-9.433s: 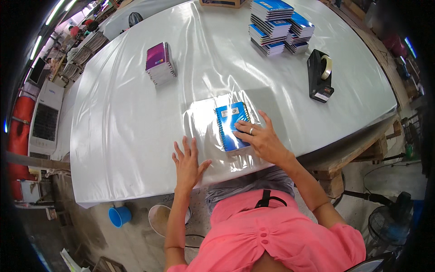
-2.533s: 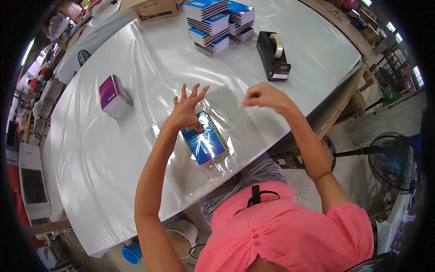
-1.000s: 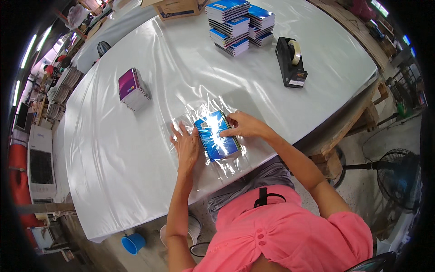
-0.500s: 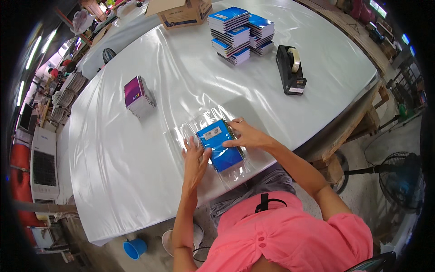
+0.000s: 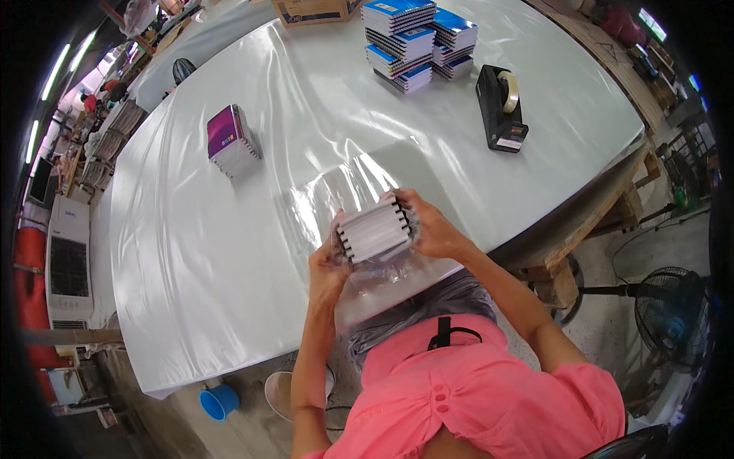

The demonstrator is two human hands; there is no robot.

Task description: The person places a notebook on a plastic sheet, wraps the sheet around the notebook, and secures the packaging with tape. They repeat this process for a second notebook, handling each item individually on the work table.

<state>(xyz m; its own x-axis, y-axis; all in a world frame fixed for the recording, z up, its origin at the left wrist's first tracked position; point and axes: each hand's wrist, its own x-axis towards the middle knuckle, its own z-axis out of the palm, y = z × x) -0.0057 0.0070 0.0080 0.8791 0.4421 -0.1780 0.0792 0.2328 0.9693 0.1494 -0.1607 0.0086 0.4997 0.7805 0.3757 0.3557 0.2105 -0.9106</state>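
Note:
A small stack of spiral notebooks (image 5: 375, 231) is tipped on edge near the table's front, its white page edges facing up and black spiral coils at both ends. My left hand (image 5: 329, 258) closes around its left end, and my right hand (image 5: 432, 228) grips the right end. Clear plastic film (image 5: 308, 208) lies under and around the stack; some of it bunches below my fingers. The blue cover is turned out of sight.
Blue spiral notebooks (image 5: 399, 47) are piled at the back, beside a black tape dispenser (image 5: 498, 115). A purple-covered notebook stack (image 5: 229, 141) stands to the left. Behind is a cardboard box (image 5: 315, 11). Beyond the table's right edge stands a black fan (image 5: 671, 310).
The notebook stack has gone from lying flat, blue cover up, to standing on edge with its pages showing. My hands have moved from its top to gripping both ends.

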